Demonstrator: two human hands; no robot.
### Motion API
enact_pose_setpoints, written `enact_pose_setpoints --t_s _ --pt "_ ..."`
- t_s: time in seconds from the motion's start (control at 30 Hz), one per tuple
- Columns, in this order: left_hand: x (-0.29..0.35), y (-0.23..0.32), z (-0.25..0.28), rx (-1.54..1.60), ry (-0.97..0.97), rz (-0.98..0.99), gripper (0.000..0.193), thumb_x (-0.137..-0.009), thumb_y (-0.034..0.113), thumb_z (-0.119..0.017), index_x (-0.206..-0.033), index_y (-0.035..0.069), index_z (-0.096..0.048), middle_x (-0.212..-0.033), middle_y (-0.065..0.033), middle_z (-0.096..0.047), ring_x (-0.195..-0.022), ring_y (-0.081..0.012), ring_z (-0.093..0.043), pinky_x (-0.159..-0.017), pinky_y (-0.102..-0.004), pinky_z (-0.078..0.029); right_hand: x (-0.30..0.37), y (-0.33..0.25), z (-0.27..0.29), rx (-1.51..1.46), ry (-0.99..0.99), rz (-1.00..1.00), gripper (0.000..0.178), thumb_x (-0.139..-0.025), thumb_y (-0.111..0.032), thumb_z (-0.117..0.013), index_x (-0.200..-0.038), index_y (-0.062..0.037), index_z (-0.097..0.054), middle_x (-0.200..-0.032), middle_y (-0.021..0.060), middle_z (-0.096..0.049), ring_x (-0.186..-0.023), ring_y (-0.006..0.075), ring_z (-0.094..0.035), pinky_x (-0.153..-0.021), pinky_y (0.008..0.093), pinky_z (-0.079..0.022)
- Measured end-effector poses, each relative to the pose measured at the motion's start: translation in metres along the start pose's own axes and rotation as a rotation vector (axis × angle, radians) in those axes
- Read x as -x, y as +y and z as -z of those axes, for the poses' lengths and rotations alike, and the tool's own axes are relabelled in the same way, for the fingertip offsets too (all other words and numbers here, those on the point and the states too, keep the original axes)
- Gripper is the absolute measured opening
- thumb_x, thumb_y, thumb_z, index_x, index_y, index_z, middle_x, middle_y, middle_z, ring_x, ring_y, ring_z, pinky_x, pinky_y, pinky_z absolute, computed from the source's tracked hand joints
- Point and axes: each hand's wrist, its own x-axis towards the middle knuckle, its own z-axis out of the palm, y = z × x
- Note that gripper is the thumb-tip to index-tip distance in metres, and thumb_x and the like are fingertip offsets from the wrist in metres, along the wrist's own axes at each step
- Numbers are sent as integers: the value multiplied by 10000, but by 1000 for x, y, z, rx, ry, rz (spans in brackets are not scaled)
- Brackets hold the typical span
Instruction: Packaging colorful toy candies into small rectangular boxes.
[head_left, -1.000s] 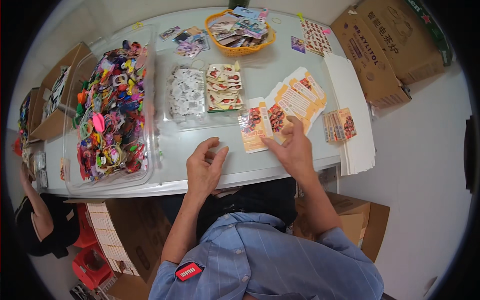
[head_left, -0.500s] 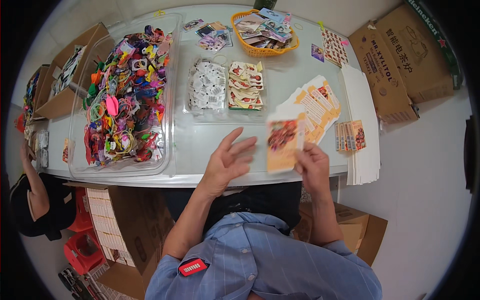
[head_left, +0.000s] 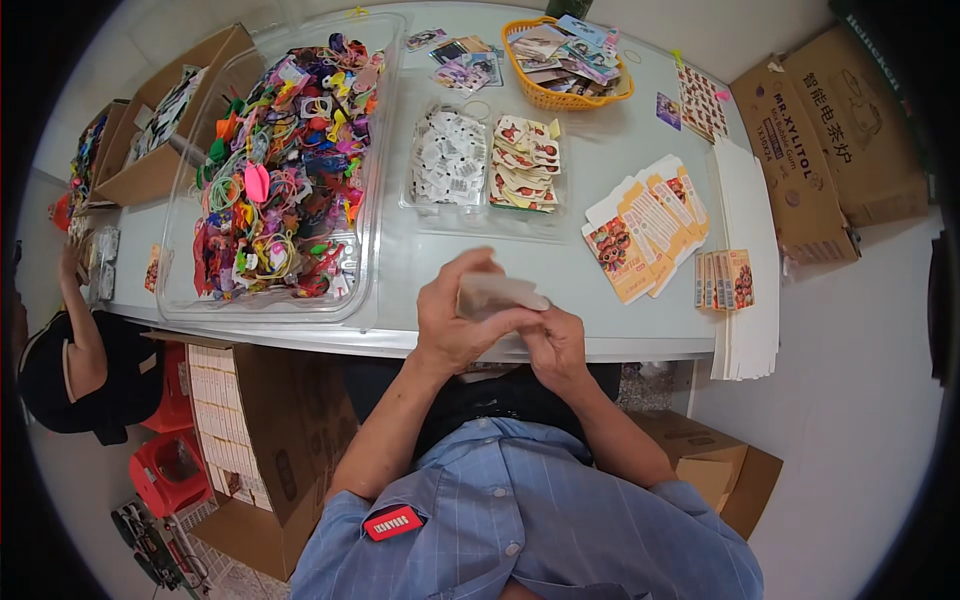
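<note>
Between my hands, over the table's front edge, is a small paper carton (head_left: 492, 291), blurred by motion and with pale sides showing. My left hand (head_left: 452, 318) curls around it, thumb on the near side. The fingers of my right hand (head_left: 556, 347) pinch its right end, partly hiding it. To the right lies a fanned pile of flat orange-and-white cartons (head_left: 640, 232) with pictures on them. Beyond my hands, a clear tray holds white tagged packets (head_left: 449, 155) on one side and a stack of cream cards with red figures (head_left: 524, 163) on the other.
At left stands a large clear bin (head_left: 372, 290) of colourful small toys. A yellow basket (head_left: 570, 99) of picture cards is at the back. Small orange cartons (head_left: 725, 279) lie on a white card stack (head_left: 748, 340) at right. A co-worker's arm (head_left: 85, 335) shows far left.
The printed carton has passed from my right hand alone into both hands, and its pale sides now show. My left hand has closed on it; my right hand has moved left.
</note>
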Motion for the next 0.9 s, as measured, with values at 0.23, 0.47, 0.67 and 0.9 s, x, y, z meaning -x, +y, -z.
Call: enact_pose_setpoints --t_s 0.23,0.47,0.67,0.9 --pt "26 -30 0 87 362 -158 595 -820 -18 -832 -1339 -26 -542 -1217 -173 -676 -1026 -237 -706 -896 -348 -562 -15 7 -12 -186 167 -12 379 -994 -23 -642 -1370 11 -612 -1259 128 -669 -1121 172 -634 -976 331 -503" --pt "17 -22 20 -181 201 -403 425 -800 -82 -800 -1189 29 -670 -1126 -175 -718 -971 -302 -736 -806 -351 -603 -32 14 12 -75 73 251 507 -892 28 -740 -1379 -24 -610 -1286 149 -641 -1102 218 -648 -979 343 -523" --pt "16 -9 31 -226 68 -380 356 -806 -77 -775 -1134 39 -700 -1167 -170 -710 -955 -314 -726 -800 -369 -595 -54 -8 39 276 -74 547 467 -796 36 -800 -1233 -70 -673 -1195 161 -674 -984 268 -684 -821 350 -566" --pt "20 -5 24 -154 90 -325 305 -835 -68 -741 -1125 24 -717 -1214 -169 -710 -998 -314 -715 -878 -365 -571 -54 -8 35 89 -149 429 330 -818 39 -785 -1119 -61 -695 -1158 146 -689 -1013 259 -681 -870 337 -549"
